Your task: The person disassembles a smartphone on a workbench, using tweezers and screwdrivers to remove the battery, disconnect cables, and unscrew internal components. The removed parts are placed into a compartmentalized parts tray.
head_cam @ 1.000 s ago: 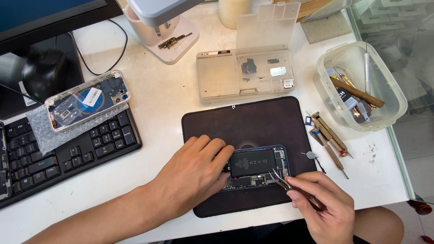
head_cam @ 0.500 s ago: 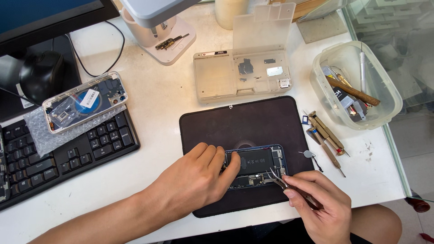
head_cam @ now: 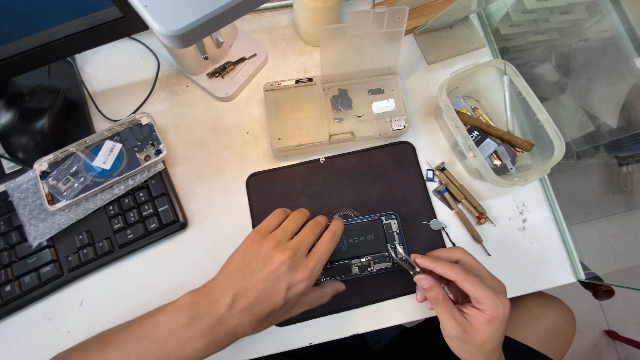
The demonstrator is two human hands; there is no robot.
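The left hand (head_cam: 283, 277) is lying flat with fingers spread and loosely extended, pressing down on the left part of the opened phone (head_cam: 365, 247), gripping nothing. The phone is lying on the dark mat (head_cam: 347, 183), partly under those fingers. Just to the right of it, the right hand (head_cam: 463, 303) is pinching a pair of tweezers (head_cam: 402, 258) between thumb and fingertips, their tips touching the phone's right edge. Beyond the right hand, screwdrivers (head_cam: 460, 200) are lying beside a plastic tub (head_cam: 497, 120).

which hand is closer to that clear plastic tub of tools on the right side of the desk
Right. The right hand, holding tweezers at the opened phone, sits below and just left of the tub. The left hand rests on the phone's other end, farther left.
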